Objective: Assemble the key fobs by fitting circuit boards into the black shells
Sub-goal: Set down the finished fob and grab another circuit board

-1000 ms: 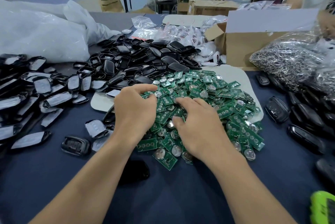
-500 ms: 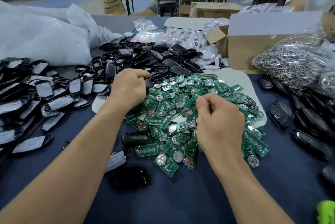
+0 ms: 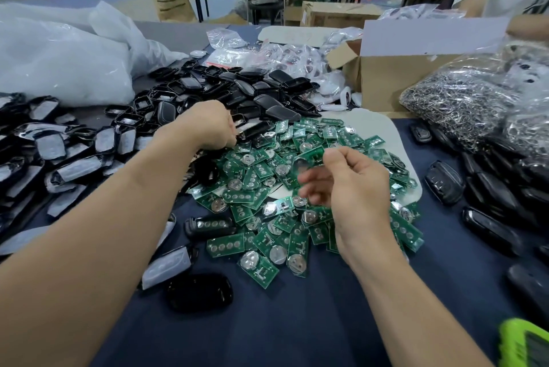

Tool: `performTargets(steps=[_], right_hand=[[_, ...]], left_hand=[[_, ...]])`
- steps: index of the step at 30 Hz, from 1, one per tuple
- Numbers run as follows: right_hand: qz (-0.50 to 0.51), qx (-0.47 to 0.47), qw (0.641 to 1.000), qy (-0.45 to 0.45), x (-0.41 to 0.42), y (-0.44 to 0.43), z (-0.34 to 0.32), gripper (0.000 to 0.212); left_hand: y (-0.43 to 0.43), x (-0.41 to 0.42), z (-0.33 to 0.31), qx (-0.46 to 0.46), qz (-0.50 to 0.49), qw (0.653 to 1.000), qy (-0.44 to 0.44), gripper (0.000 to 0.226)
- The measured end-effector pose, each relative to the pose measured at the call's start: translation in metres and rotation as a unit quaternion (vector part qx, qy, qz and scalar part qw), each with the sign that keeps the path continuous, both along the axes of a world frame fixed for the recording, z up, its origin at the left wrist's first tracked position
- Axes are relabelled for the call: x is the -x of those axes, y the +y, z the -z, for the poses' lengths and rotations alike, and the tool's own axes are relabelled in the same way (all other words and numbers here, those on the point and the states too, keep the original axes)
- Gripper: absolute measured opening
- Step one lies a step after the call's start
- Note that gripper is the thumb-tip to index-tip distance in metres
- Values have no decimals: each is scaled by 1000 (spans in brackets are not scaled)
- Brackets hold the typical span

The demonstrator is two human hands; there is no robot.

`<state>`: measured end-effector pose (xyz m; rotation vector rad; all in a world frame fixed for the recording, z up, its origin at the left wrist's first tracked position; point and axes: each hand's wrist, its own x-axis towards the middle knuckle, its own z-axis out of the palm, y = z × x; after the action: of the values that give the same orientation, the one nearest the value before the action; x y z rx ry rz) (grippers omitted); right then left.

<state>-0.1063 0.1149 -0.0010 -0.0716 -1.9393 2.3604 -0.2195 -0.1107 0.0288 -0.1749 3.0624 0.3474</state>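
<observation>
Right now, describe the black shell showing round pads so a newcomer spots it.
Start at the green circuit-board pile. At its near-left edge lies a black shell. Unlike the plain glossy shell nearer you, it shows a row of round pads.

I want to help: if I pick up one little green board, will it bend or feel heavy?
Probably stiff: the green board pinched by the right hand looks flat, not drooping. Likely light, since a fingertip pinch seems enough to lift it. The round metal discs on boards in the pile might make one end dip in a loose grip.
</observation>
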Motion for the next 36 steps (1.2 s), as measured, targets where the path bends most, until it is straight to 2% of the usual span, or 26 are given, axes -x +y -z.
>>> performTargets(steps=[3, 9, 11, 13, 16, 18, 21, 22, 25, 27, 32, 36], right_hand=[[-21, 36, 999, -14, -1, -1, 0, 28], [-18, 90, 994, -59, 4, 2, 4, 18], [-15, 77, 995, -60, 5, 3, 4, 12], [-11, -4, 999, -51, 3, 2, 4, 7], [32, -197, 980, 20, 0, 1, 6, 22], [32, -317, 945, 74, -1, -1, 5, 23], [-49, -479, 875, 58, -2, -8, 9, 38], [-56, -503, 860, 60, -2, -10, 11, 35], [-36, -504, 861, 59, -2, -12, 12, 13], [-32, -497, 866, 49, -2, -12, 12, 10], [-14, -469, 880, 72, -2, -13, 10, 27], [21, -384, 920, 77, -3, -9, 10, 33]], left_hand=[[-1, -6, 2, 20, -8, 1000, 7, 28], [-8, -8, 4, 19, -20, 1000, 13, 38], [-12, -11, 4, 3, -20, 1000, 10, 36], [-15, -14, 7, -9, -13, 1000, 20, 37], [-18, -17, 12, -19, 9, 998, 63, 48], [-18, -17, 15, -6, 31, 999, 43, 53], [-15, -17, 13, -12, 20, 999, 40, 41], [-14, -18, 12, -31, 3, 998, 50, 34], [-10, -24, 12, -74, -47, 990, 110, 32], [-5, -30, 13, -92, -64, 984, 135, 35], [14, -47, 9, -224, -68, 950, 205, 24], [37, -70, -2, -397, -75, 889, 214, 20]])
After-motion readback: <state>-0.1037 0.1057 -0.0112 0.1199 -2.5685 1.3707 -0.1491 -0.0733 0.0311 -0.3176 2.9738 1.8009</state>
